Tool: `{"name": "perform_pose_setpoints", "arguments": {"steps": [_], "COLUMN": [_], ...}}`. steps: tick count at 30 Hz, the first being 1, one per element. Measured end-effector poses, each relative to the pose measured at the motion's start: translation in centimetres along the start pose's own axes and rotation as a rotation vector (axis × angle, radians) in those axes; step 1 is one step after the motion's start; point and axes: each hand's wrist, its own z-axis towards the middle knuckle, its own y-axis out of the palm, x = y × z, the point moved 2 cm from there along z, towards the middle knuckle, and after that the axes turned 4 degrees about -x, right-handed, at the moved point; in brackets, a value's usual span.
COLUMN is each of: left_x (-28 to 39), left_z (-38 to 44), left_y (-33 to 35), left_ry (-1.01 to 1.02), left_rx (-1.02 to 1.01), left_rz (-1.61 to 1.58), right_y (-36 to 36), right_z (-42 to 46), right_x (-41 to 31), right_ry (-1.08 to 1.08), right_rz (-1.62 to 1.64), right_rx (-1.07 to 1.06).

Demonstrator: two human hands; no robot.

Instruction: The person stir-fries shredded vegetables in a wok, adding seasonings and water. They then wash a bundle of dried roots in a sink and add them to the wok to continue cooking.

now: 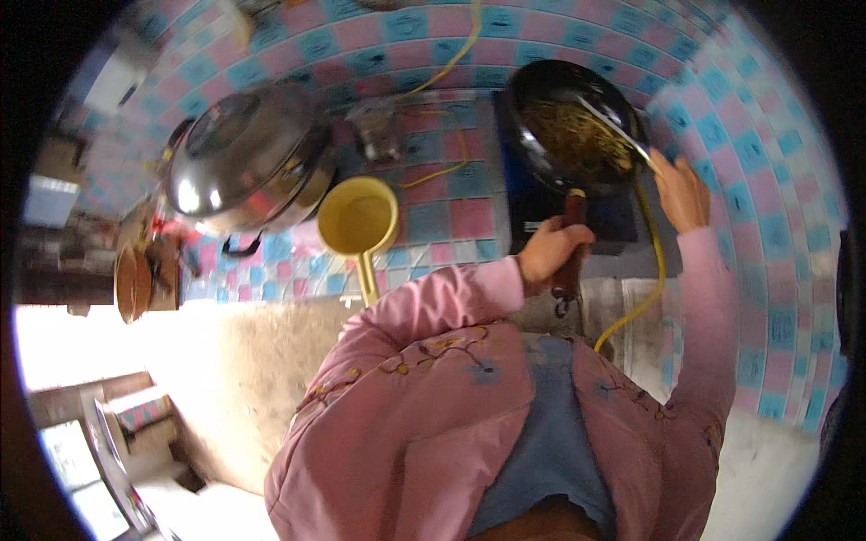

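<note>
My left hand (547,255) grips the brown handle (567,274) of a black wok (541,152). The wok sits tilted over a dark cooktop (541,209). Inside it lies shredded, yellowish-brown food (575,138); what food exactly, I cannot tell. A metal utensil (619,130) with a pale handle end reaches into the wok from the right, and my right hand (682,193) is closed around that end. The utensil's tip is blurred against the food and the dark wok wall.
Left of the cooktop stand a yellow water ladle (358,216), a blurred clear container (377,132) and a large lidded metal pot (250,162). A yellow hose (655,257) runs down beside the cooktop. Tiled walls (751,203) rise behind and right. A round wooden board (132,283) is far left.
</note>
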Motion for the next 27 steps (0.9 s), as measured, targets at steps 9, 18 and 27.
{"name": "perform_pose_setpoints", "arguments": {"steps": [9, 18, 27], "left_x": [0.4, -0.2, 0.9], "left_z": [-0.6, -2.3, -16.9], "left_y": [-0.1, -2.6, -10.7], "left_ry": [0.030, 0.193, 0.786], "left_rx": [0.038, 0.076, 0.521], "left_rz": [-0.033, 0.350, 0.571], "right_y": [-2.6, 7.2, 0.1], "right_z": [-1.4, -0.9, -3.5], "right_x": [3.6, 3.8, 3.9], "right_ry": [-0.115, -0.049, 0.061], "right_rz": [0.145, 0.172, 0.412], "right_rx": [0.075, 0.098, 0.701]}}
